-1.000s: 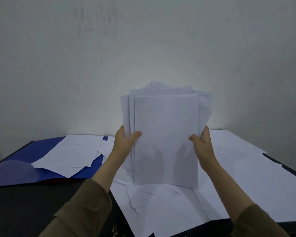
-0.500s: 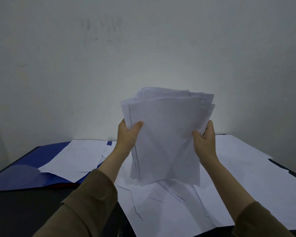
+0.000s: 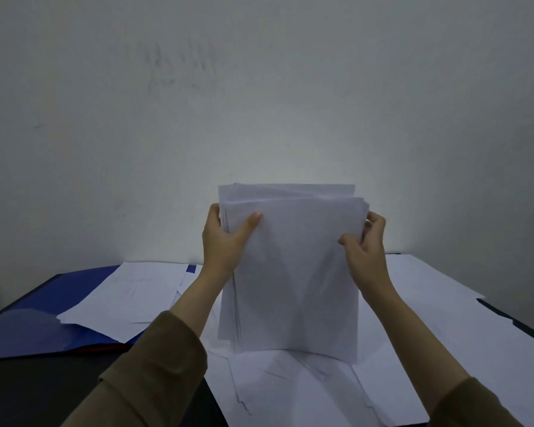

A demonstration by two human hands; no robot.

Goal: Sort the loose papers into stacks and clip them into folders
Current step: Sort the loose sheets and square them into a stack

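**Inspector:** While the head view is up, report both hands.

**Assistant:** Left hand grips the left edge of an upright stack of plain white paper sheets, thumb across the front sheet. Right hand pinches the right edge, fingers curled behind.

**Inspector:** Position of the stack?

**Assistant:** Upright, lower edge touching the loose white sheets spread flat on the dark tabletop. Top edges are uneven; several sheets stand proud at the back.

**Inspector:** Other items?

**Assistant:** 1 open blue plastic folder lies at the left, with a few white sheets resting on it, some bearing faint marks too small to read. Olive-brown sleeves cover both forearms. Plain pale wall behind, lightly smudged.
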